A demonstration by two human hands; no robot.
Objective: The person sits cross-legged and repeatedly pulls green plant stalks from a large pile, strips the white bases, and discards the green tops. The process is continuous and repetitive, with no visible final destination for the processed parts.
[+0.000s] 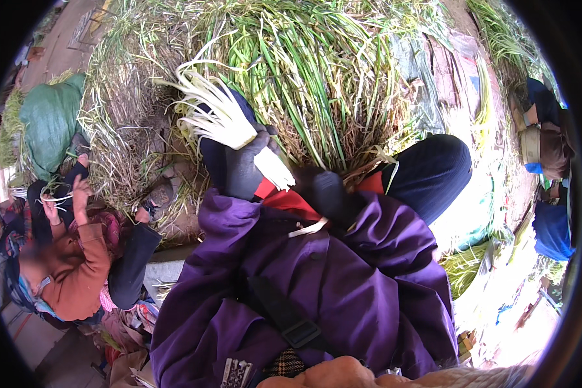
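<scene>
My left hand [244,169], in a dark glove, is closed round a bunch of pale stalks [216,116]. The white cut-looking ends [275,169] stick out below the fist toward my lap, and the yellowish leafy tops fan out up and to the left. Low over my lap is my right hand [331,195], also dark-gloved; its fingers are too dark to make out. A short pale stalk piece [308,227] lies just below it, against my purple coat [291,271]. Red cloth [290,204] shows between my hands.
A big heap of long green stalks [304,71] spreads before my knees, with dry, straw-like leaves [126,123] to its left. On the left a person in a brown top [77,271] sits near a green sack [52,123]. Someone in blue [553,233] is at the right edge.
</scene>
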